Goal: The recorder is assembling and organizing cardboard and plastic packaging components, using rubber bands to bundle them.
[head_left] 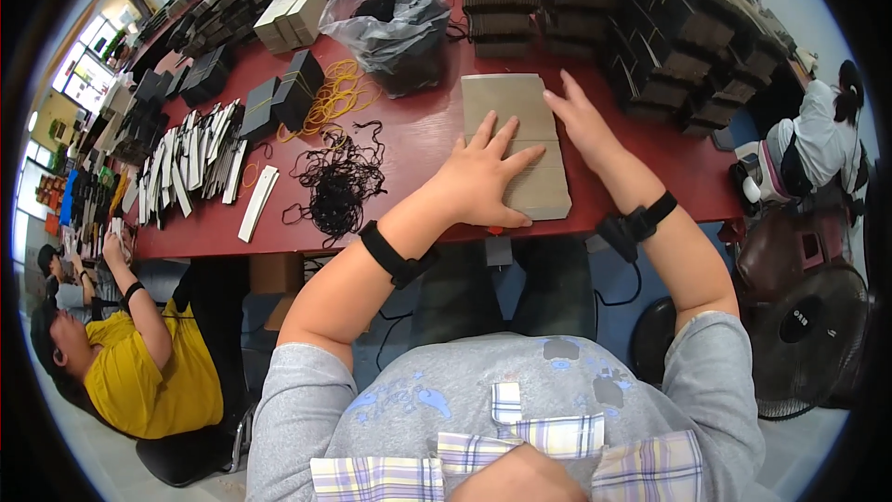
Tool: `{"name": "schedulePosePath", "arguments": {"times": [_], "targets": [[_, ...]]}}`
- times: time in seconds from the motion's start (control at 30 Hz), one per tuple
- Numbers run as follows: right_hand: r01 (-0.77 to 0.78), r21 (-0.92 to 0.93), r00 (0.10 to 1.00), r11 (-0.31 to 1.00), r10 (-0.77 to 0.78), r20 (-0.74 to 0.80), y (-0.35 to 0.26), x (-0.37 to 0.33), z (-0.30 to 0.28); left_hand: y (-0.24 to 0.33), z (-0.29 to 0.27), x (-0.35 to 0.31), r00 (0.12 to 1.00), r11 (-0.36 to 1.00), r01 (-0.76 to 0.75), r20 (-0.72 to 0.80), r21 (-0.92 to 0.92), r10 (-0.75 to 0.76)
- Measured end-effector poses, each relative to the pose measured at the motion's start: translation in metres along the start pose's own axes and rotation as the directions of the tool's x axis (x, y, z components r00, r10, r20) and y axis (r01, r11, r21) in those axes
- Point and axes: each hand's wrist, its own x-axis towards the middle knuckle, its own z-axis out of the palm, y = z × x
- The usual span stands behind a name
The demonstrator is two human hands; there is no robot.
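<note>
A flat grey-brown cardboard sheet (548, 181) with crease lines across it lies on the red table in front of me. My left hand (488, 175) rests palm down on its left part, fingers spread. At the sheet's upper right edge is my right hand (583, 121), its fingers stretched out and holding nothing. Whether the right fingertips touch the sheet I cannot tell. To the left of my left hand lies a tangle of black cords (339, 181). Beside the cords is a single white strip (258, 203).
Tall stacks of dark folded cardboard (688, 28) stand at the back right. A clear plastic bag (386, 19), yellow rubber bands (336, 98), dark boxes (297, 88) and a pile of white strips (190, 163) cover the left side. A person in yellow (153, 363) sits at left; a fan (804, 339) stands right.
</note>
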Motion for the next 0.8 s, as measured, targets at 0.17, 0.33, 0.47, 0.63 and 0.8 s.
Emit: {"name": "schedulePosePath", "arguments": {"times": [0.17, 0.33, 0.47, 0.63, 0.8], "targets": [[0.259, -0.893, 0.966, 0.368, -0.115, 0.232, -0.016, 0.055, 0.013, 0.009, -0.006, -0.003, 0.999, 0.983, 0.0, 0.039, 0.182, -0.008], [0.241, -0.945, 0.943, 0.223, 0.178, 0.282, -0.007, 0.067, 0.031, 0.024, 0.007, -0.002, 0.998, 0.967, -0.057, 0.052, 0.249, 0.045], [0.245, -0.947, 0.964, 0.208, 0.047, 0.26, 0.001, 0.059, 0.04, 0.025, 0.015, -0.005, 0.999, 0.986, -0.023, -0.041, 0.163, 0.03], [0.311, -0.928, 0.95, 0.207, -0.099, 0.296, 0.016, 0.072, 0.032, 0.021, 0.017, 0.001, 0.997, 0.988, -0.016, -0.069, 0.154, 0.026], [0.238, -0.954, 0.963, 0.183, 0.081, 0.256, -0.009, 0.074, 0.043, 0.019, 0.017, -0.001, 0.999, 0.975, -0.02, -0.031, 0.221, 0.028]]}}
